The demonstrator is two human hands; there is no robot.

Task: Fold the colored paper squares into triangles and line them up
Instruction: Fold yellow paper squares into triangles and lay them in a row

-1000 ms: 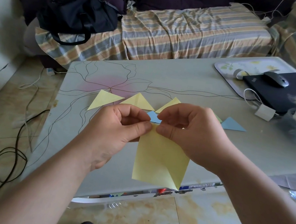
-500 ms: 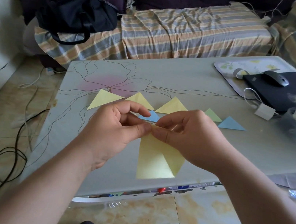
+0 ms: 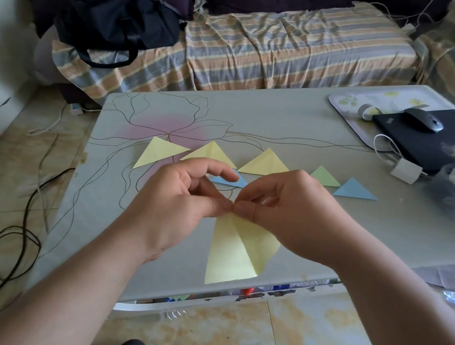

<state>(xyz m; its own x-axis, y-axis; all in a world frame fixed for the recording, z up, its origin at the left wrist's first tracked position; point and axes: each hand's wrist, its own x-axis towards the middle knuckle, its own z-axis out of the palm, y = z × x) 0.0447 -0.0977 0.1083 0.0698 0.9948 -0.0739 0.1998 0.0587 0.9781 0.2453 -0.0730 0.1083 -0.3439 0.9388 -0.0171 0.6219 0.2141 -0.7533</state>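
- Hands meet at the centre of the frame: your left hand and your right hand both pinch the top corner of the yellow paper, thumbs and fingertips touching each other there.
- Below your hands the yellow paper hangs partly folded, with a crease running down it, its lower edge over the near rim of the grey table.
- Behind your hands, folded triangles lie in a row on the table: three yellow triangles, then a green triangle and a blue triangle toward the right.
- Another small blue triangle shows between your hands, in front of the row.
- At the upper right of the frame a mouse rests on a black pad.
- At the upper left a black bag sits on the striped sofa.
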